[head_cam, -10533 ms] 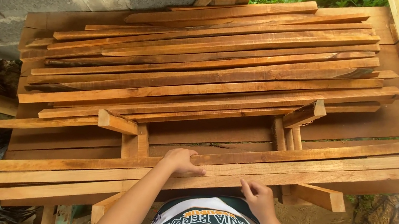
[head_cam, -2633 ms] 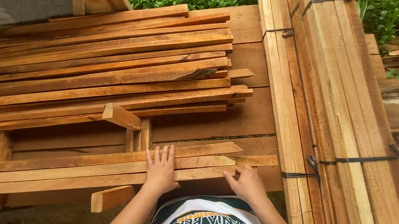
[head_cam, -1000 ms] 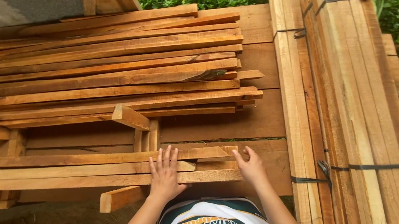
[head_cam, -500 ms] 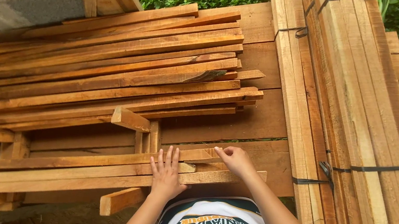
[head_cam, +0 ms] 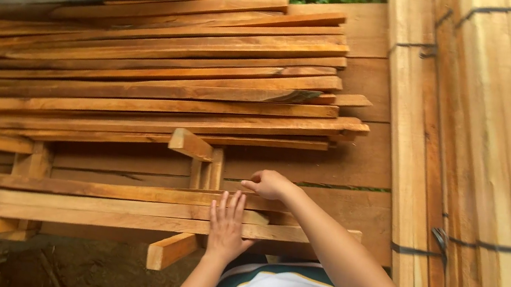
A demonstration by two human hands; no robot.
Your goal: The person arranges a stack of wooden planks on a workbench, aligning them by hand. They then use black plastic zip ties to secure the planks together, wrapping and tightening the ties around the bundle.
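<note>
Wooden slats (head_cam: 91, 203) | left hand (head_cam: 227, 226) flat, released | right hand (head_cam: 268, 184) pinching slat | outdoor timber rack (head_cam: 361, 159)

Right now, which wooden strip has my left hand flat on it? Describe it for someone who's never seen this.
Start at the big stack of reddish planks. Below it, nearest the person, three long pale strips lie side by side. The left hand lies flat on the nearest strip, the only one whose right end juts past the others.

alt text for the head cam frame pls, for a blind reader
A person's left hand lies flat, fingers spread, on long wooden slats at a workbench's near edge, while the right hand touches the slat behind. A bigger slat pile lies beyond; strapped planks stand right.
</note>
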